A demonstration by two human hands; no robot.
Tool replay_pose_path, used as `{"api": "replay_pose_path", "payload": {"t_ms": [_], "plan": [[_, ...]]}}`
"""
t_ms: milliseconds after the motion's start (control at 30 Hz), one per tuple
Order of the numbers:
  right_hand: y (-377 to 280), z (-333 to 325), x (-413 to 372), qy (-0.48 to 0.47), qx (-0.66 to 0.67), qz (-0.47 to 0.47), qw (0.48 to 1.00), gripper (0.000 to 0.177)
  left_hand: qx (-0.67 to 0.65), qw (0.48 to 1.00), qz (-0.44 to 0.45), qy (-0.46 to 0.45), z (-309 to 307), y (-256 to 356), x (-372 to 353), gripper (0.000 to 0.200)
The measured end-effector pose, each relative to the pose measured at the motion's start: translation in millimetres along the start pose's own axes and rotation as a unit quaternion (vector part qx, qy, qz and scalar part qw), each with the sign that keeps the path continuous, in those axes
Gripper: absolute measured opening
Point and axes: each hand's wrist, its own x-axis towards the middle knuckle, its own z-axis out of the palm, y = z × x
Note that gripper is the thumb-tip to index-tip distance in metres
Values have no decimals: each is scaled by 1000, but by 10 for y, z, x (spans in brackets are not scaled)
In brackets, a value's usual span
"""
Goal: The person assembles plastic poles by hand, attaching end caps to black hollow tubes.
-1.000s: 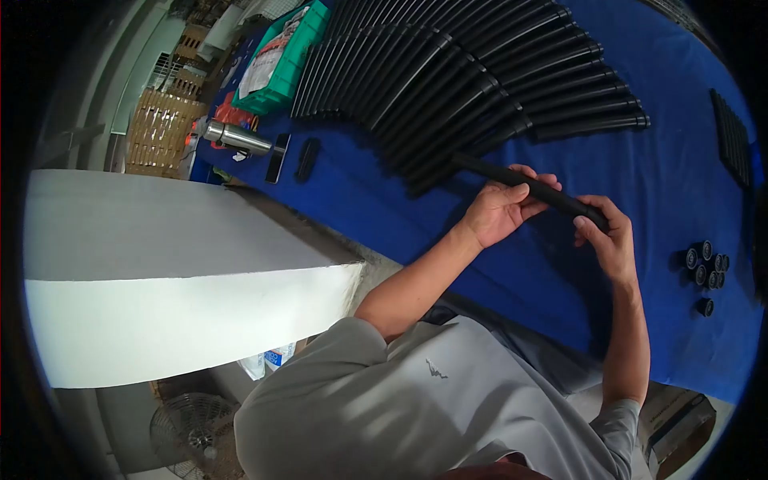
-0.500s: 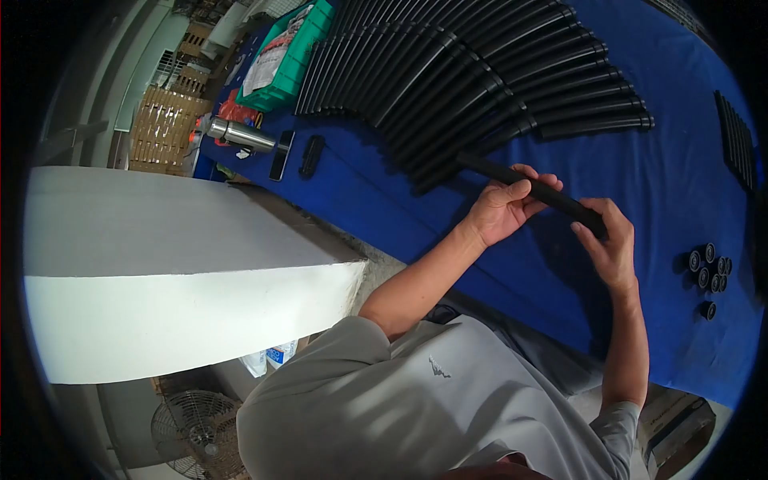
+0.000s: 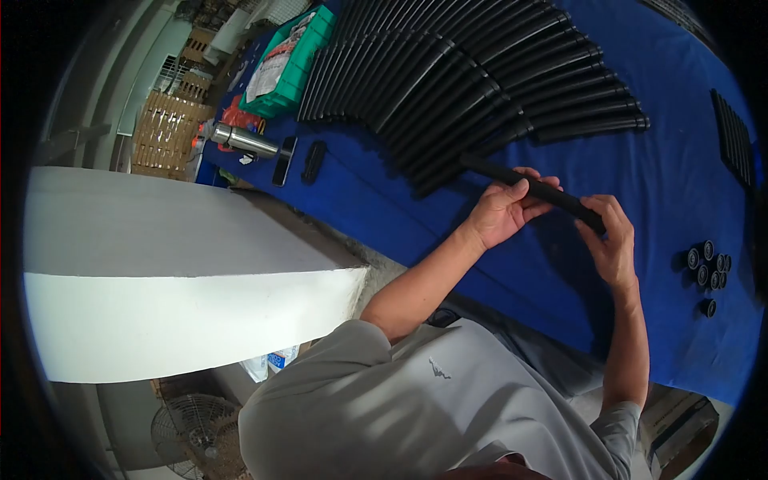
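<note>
Both my hands hold one black tube over the blue cloth, tilted so its left end lies farther away. My left hand cradles its middle from below, thumb on top. At the near right end, my right hand has its fingers wrapped round the tube, covering that end. Many similar black tubes lie side by side in fanned rows just beyond my hands. To the right of my right hand, several small round black caps sit in a loose cluster.
More black tubes lie at the right edge. Left on the table are a green crate with paper inside, a steel flask, a phone and a black object. A white ledge stands at my left, a fan below it.
The view has shifted very slightly. Both hands keep their hold on the black tube, with hardly any movement.
</note>
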Motion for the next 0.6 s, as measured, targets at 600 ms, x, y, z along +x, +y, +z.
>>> {"api": "replay_pose_path", "payload": {"t_ms": [600], "plan": [[35,-13,-11,5,14,7,1000,27,-17,1000,-3,-1,4,1,-10,22]]}}
